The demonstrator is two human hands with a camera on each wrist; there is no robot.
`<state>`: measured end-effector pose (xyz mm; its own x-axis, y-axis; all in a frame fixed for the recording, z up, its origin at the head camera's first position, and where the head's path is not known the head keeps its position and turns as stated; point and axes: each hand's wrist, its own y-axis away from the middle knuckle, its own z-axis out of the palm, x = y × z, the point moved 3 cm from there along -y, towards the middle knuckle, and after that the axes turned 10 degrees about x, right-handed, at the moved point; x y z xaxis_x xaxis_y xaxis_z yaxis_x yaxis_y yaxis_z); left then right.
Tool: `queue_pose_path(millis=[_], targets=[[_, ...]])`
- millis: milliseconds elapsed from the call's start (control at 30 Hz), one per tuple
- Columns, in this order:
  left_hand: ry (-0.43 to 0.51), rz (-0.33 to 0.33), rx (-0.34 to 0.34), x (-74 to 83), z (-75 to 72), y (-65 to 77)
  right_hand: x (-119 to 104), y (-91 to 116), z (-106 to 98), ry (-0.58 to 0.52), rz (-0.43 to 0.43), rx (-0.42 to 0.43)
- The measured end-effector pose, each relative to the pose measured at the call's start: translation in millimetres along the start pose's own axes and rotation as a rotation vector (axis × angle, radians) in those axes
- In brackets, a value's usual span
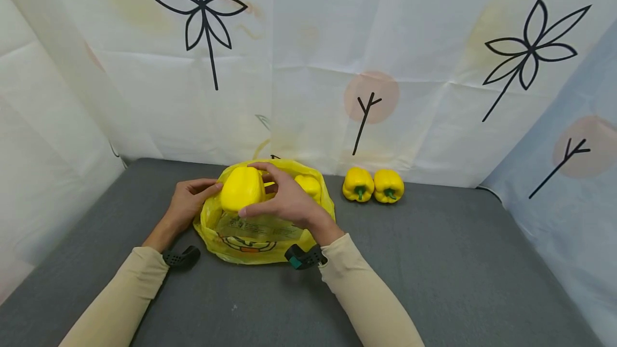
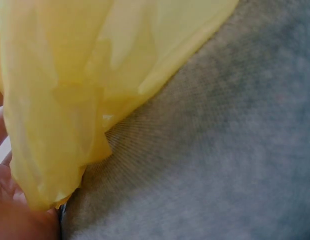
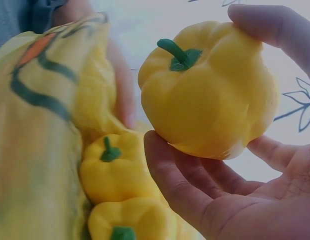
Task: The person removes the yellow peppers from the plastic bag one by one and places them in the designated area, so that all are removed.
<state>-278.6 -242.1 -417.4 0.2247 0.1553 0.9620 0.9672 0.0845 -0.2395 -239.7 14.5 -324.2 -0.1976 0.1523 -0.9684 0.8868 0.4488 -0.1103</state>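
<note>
A yellow plastic bag (image 1: pixel 260 256) stands on the grey table with its mouth spread wide. My right hand (image 1: pixel 294 200) grips a yellow bell pepper (image 1: pixel 242 189) above the bag's mouth, thumb on one side and fingers on the other. The right wrist view shows this pepper's green stem (image 3: pixel 177 55). Inside the bag lie other yellow peppers (image 3: pixel 115 170), one of them partly seen behind the right hand in the head view. At the bag's left rim, my left hand (image 1: pixel 188 202) pinches the plastic; its fingertips are partly hidden.
Two yellow bell peppers (image 1: pixel 358 184) sit side by side to the right of the bag, near the back edge of the table (image 1: pixel 458 261). Behind the table hangs a pale cloth (image 1: pixel 308 58) printed with flowers and trees.
</note>
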Motion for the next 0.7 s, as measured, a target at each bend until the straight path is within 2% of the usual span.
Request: queue_pose_path(millis=[400, 700], targets=[[-0.031, -0.013, 0.019, -2.4, -1.7, 0.6, -11, 3, -7, -0.056, -0.024, 0.0], [-0.011, 0.004, 0.014, -4.0, -1.6, 0.0, -14, 6, -9, -0.07, -0.027, 0.001]])
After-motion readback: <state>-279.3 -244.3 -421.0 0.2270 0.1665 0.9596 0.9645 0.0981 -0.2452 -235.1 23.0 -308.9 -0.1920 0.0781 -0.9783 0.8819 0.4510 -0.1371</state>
